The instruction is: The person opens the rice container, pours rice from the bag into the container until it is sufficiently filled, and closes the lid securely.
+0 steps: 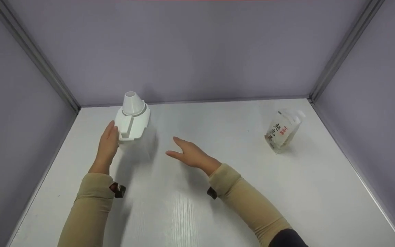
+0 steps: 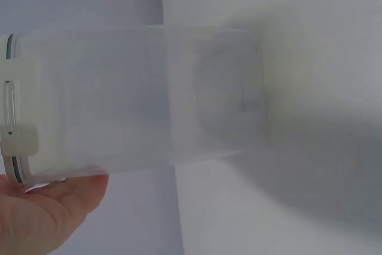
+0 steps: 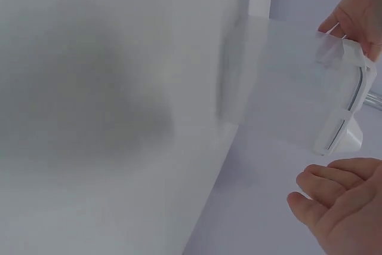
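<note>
A tall clear plastic container (image 2: 119, 100) stands upright at the left of the white table, empty. Its white lid (image 1: 139, 127) carries a cone-shaped cap (image 1: 133, 103) and has latches on its sides. My left hand (image 1: 108, 144) is at the container's left side, just below the lid, with the fingers fairly straight against it. To the right of the container, my right hand (image 1: 192, 154) hovers over the table with nothing in it, thumb and fingers spread apart.
A clear and white food bag (image 1: 283, 132) with printed characters stands tilted at the table's right. Grey-violet panels (image 1: 197, 51) enclose the table (image 1: 218, 127) at the back and both sides.
</note>
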Action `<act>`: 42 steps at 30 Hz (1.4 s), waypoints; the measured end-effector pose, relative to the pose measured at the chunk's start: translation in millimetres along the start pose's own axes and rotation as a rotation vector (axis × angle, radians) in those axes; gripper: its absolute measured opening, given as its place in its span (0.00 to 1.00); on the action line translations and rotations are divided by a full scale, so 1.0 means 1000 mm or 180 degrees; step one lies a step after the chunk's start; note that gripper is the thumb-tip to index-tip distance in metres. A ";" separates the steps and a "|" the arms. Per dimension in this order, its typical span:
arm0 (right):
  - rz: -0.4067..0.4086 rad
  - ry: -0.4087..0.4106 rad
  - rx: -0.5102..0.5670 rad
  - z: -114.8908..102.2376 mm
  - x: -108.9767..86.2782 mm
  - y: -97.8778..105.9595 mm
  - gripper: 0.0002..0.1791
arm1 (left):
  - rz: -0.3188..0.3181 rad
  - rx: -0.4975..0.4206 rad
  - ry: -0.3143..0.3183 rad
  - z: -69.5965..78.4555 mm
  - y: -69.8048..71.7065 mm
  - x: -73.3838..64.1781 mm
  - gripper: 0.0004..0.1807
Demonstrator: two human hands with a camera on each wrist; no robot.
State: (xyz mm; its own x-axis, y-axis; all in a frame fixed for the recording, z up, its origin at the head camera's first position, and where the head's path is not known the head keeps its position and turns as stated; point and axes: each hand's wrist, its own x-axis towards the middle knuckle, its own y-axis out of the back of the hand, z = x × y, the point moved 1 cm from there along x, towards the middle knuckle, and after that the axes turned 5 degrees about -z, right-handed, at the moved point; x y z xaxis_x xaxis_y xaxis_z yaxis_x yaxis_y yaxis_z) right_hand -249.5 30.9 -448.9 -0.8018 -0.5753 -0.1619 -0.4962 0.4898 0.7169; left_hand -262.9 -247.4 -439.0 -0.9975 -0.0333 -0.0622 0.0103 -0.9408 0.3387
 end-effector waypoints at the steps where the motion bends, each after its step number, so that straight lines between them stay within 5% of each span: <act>1: 0.0019 0.0013 0.0048 -0.004 0.006 -0.001 0.42 | -0.0050 -0.0068 0.0044 -0.001 0.002 0.001 0.34; 9: 0.0076 -0.0229 0.0589 -0.034 0.042 -0.008 0.41 | -0.0694 -0.0735 0.0564 -0.012 0.015 0.012 0.45; 16: 0.0215 -0.0432 0.1055 -0.059 0.065 -0.020 0.48 | -0.1021 -0.0899 0.0688 -0.019 0.028 0.014 0.48; 25: 0.0433 -0.0522 0.1224 -0.069 0.079 -0.037 0.50 | -0.1189 -0.0665 0.0644 -0.022 0.028 0.004 0.46; 33: 0.0159 -0.0709 0.1446 -0.064 0.083 -0.041 0.48 | -0.1266 -0.0602 0.0651 -0.022 0.030 0.001 0.45; 42: -0.0002 -0.0600 0.1547 -0.065 0.080 -0.041 0.47 | -0.1255 -0.0503 0.0697 -0.023 0.037 -0.005 0.43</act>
State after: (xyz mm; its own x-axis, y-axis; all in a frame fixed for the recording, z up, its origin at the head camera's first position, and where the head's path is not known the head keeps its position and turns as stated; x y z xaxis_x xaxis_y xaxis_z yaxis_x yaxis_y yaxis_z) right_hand -271.5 -77.8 -447.2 -0.8253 -0.4697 -0.3135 -0.5581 0.7629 0.3263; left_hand -256.0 -290.0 -448.2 -0.8895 0.2821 -0.3594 -0.3385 -0.9352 0.1036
